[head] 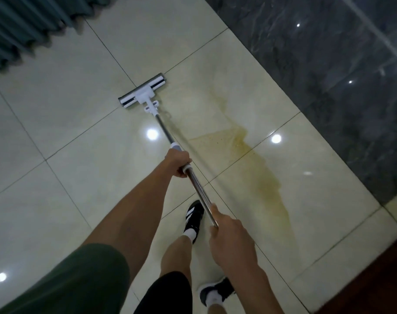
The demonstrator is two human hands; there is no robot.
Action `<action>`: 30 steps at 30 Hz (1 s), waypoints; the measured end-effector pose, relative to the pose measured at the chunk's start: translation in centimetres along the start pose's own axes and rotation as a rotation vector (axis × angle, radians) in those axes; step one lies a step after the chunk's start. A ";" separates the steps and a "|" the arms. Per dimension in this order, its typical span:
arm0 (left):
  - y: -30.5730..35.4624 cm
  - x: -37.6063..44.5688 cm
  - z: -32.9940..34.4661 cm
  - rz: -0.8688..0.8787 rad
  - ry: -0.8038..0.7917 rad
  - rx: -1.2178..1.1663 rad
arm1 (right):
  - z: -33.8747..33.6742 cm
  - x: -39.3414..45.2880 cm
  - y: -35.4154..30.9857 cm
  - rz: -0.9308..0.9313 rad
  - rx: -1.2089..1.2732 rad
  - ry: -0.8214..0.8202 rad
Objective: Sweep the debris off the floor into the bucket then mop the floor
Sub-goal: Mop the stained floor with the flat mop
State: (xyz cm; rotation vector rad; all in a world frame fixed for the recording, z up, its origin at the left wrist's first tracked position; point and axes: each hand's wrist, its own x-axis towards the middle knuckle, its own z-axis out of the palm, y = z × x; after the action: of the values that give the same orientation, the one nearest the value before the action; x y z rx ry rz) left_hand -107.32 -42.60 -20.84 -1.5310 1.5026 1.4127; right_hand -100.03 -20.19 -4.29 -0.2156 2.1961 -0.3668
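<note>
Glossy cream tile floor (75, 137) here, dark marble strip (328, 75) along the right side and a teal pleated curtain (23, 30) top left. Left hand (178, 164) has its grip wrapped tight around the white collar partway down the mop (161, 125) pole, right hand (231, 236) has its grip clamped on the upper end of the steel pole. Mop head (142, 90) sits flat on the tiles out front, angled. Just right of the pole there's a yellowish-brown wet streak (261, 168) smeared diagonally across a few tiles. Black-and-white sneakers (193, 219) below.
</note>
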 end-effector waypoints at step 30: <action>-18.7 -19.4 14.3 0.129 0.039 -0.263 | 3.5 -23.0 18.6 0.002 0.005 0.076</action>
State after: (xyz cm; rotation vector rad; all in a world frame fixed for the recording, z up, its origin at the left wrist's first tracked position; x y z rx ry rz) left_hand -90.21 -18.94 -12.04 -1.6488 1.5085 1.7212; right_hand -83.81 3.15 4.55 -0.2000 2.2695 -0.3844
